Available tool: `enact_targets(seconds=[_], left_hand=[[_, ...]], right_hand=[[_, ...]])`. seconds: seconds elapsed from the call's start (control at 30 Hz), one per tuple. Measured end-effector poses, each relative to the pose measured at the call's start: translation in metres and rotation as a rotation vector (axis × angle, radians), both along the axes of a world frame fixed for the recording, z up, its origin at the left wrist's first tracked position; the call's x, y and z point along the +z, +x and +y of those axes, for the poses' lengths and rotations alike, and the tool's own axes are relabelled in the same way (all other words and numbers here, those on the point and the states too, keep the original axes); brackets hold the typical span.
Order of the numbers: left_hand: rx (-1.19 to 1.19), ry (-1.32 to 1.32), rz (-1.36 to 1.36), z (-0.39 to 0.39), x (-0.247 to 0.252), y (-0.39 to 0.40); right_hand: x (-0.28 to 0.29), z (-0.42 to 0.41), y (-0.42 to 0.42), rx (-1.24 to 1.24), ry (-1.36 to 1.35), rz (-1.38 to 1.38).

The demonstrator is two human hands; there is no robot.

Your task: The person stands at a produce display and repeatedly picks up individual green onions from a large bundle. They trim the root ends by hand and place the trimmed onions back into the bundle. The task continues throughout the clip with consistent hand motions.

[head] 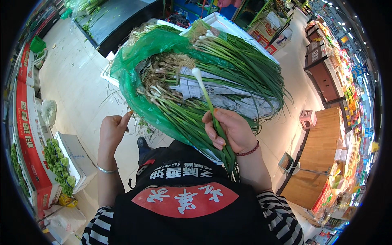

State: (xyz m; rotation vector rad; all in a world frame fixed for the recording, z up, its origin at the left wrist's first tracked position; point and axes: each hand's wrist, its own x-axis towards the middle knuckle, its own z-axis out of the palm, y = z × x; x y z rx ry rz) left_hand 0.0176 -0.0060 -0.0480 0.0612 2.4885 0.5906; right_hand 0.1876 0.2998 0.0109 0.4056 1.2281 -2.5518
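Note:
My right hand [231,130] is closed around the green stalk of a spring onion [204,87]. Its white bulb points away from me, and its leaves hang down over my apron. Off to the left, above the floor, my left hand [114,130] is curled with the thumb laid along the index finger; nothing held shows plainly there. Before me a green plastic bag [131,79] lies open around spring onions [167,105] with brown, soil-covered roots. A cleaner bunch [232,53] with white bulbs lies on the far right side, beside a pale woven sack [196,84].
Under the bag is a white foam box [228,23]. A dark display counter [116,21] stands beyond it. Foam crates hold leafy greens [59,162] at left. To the right are a pink stool [307,119], a dustpan [286,162] and a wooden counter [318,147]. Scraps litter the floor [70,76].

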Motion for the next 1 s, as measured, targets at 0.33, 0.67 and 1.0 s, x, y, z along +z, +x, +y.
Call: enact_targets(seconds=[0.33, 0.67, 1.0], left_hand=[[0.062, 0.364, 0.364, -0.009, -0.019, 0.014], [-0.034, 0.530, 0.401, 0.018, -0.022, 0.038], [0.122, 0.624, 0.402, 0.007, -0.025, 0.049]], right_hand=[[0.107, 0.112, 0.025, 0.169, 2.165, 0.189], [0.021, 0.171, -0.119, -0.240, 2.286, 0.422], [-0.019, 0.167, -0.149, -0.354, 2.174, 0.494]])
